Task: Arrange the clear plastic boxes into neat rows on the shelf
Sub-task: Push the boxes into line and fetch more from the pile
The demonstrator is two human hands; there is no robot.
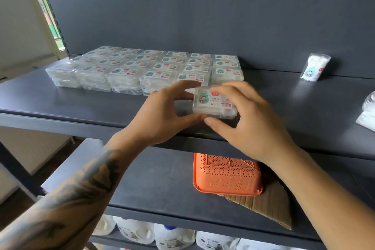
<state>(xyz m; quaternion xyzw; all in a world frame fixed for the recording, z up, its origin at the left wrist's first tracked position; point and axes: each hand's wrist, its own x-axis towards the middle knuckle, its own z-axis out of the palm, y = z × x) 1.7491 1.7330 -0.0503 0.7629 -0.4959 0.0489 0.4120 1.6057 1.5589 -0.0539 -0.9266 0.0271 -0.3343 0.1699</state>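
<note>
A clear plastic box [211, 102] with a cartoon label sits near the front of the dark shelf [81, 103], just in front of the rightmost column of boxes. My left hand [162, 113] pinches its left side between thumb and fingers. My right hand [247, 115] grips its right side, thumb at the front edge. Behind it, several stacked clear boxes [146, 69] stand in neat rows across the shelf's left and middle.
A bag of cotton swabs [315, 67] leans on the back wall at right. White packets [368, 111] lie at the right edge. Below, an orange perforated basket [227, 176] lies upside down on cardboard [269, 207]. White jugs [174, 237] fill the lowest shelf.
</note>
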